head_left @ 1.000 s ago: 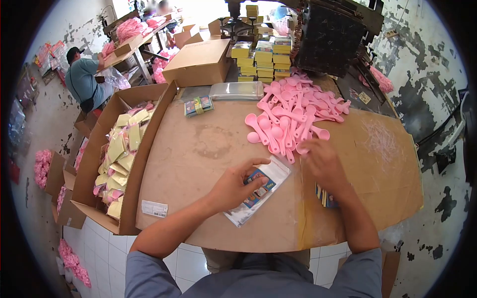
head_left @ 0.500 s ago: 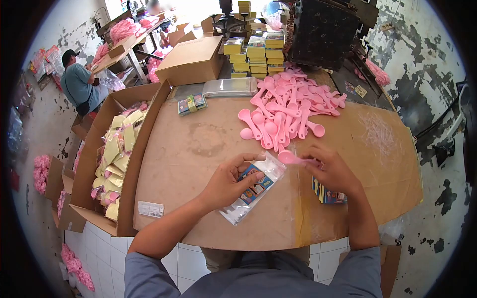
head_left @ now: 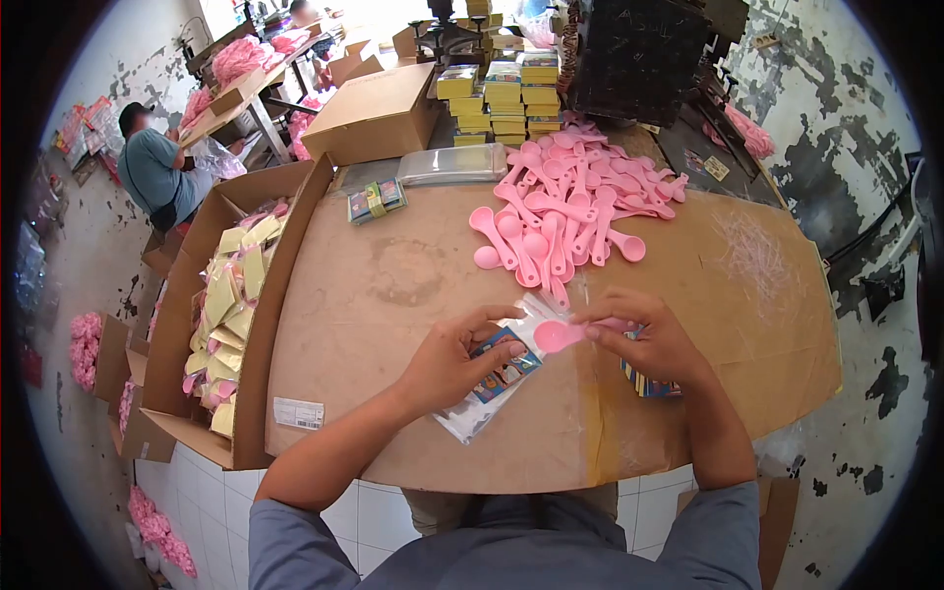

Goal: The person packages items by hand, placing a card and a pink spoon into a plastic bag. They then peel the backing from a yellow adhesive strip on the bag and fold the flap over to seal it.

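Note:
A pink plastic spoon (head_left: 556, 336) is pinched in my right hand (head_left: 644, 334), its bowl pointing left over the upper end of a transparent plastic bag (head_left: 470, 421). My left hand (head_left: 452, 356) grips this bag near its upper end, with thumb and fingers around it. Inside the bag shows a blue printed card (head_left: 521, 372), partly covered by my left thumb. Under my right hand lies a stack of similar cards (head_left: 654, 385), partly hidden. Beyond both hands spreads a heap of pink spoons (head_left: 575, 202).
On the left stands a long carton (head_left: 317, 211) with packed bags (head_left: 231, 295). Behind are a closed cardboard box (head_left: 369, 113), stacked card bundles (head_left: 506, 103), a plastic case (head_left: 452, 165) and a banded card bundle (head_left: 377, 202). A person (head_left: 157, 167) sits at far left.
My right hand has brought the spoon slightly left and nearer to me, so its bowl now overlaps the bag's upper end. My left hand stays nearly in place.

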The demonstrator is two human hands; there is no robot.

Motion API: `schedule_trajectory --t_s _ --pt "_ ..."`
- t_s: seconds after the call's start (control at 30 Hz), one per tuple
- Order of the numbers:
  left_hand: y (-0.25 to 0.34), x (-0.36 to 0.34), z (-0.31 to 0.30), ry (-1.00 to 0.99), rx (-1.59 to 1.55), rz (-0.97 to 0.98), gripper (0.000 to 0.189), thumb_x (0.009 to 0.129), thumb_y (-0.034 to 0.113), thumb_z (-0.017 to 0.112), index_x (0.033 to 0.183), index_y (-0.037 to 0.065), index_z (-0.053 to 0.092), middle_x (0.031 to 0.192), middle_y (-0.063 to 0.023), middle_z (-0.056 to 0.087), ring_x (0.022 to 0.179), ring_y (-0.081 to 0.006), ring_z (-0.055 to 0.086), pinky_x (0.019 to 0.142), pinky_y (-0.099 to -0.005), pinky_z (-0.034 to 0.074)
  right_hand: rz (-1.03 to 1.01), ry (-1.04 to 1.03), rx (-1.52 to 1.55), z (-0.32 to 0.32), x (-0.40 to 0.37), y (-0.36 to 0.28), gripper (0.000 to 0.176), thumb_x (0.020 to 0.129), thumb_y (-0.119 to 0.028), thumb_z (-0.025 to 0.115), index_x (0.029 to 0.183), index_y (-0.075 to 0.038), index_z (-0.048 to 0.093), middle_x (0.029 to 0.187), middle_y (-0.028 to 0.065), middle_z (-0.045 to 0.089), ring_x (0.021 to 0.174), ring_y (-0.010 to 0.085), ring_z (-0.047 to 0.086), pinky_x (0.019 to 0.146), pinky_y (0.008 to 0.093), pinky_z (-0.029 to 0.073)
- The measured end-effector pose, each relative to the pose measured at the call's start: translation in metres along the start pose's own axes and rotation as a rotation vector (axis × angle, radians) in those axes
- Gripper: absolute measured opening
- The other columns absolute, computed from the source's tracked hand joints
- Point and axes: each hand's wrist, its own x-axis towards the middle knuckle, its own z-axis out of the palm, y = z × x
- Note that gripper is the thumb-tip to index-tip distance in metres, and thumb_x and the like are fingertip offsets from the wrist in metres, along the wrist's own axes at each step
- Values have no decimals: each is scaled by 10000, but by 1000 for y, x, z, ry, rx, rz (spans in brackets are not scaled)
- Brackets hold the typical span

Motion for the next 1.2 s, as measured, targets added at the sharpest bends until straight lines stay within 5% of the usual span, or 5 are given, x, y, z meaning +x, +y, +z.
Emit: schedule_trajectory --t_s 0.27,0.57,0.87,1.0,1.2 --pt "8 -6 6 -107 315 69 334 994 166 720 1297 31 681 942 -89 774 813 -85 694 694 -281 571 -49 75 58 34 5 -5 421 1037 -272 627 1378 -27 602 1252 126 665 1171 236 608 1027 378 475" --pt "5 -7 -4 -336 -341 -94 411 1042 222 672 1381 4 591 1136 -91 738 1031 -135 693 885 -297 547 -116 -116 740 28 13 -12 502 1053 -355 567 1435 -32 526 1328 128 623 1362 259 499 1166 454 346" --pt "12 -10 7 -112 -196 323 370 1059 134 603 1408 15 574 1284 -92 680 1183 -140 629 1010 -329 499 -542 94 -410 5 28 -106 78 878 -79 773 948 -72 738 975 63 691 942 244 678 813 382 510" --pt "20 -23 -2 -171 -74 320 388 1036 98 606 1415 26 571 1353 -109 671 1268 -201 621 1087 -380 472 -393 56 -413 5 26 -113 123 848 -28 775 962 -40 731 836 64 683 759 195 660 685 344 510" --pt "23 -18 18 3 156 682 418 1009 67 654 1418 40 572 1254 -122 731 1075 -200 737 898 -324 565 -255 116 -302 16 22 -105 118 873 -52 760 985 -38 728 792 67 659 699 197 650 605 322 498"
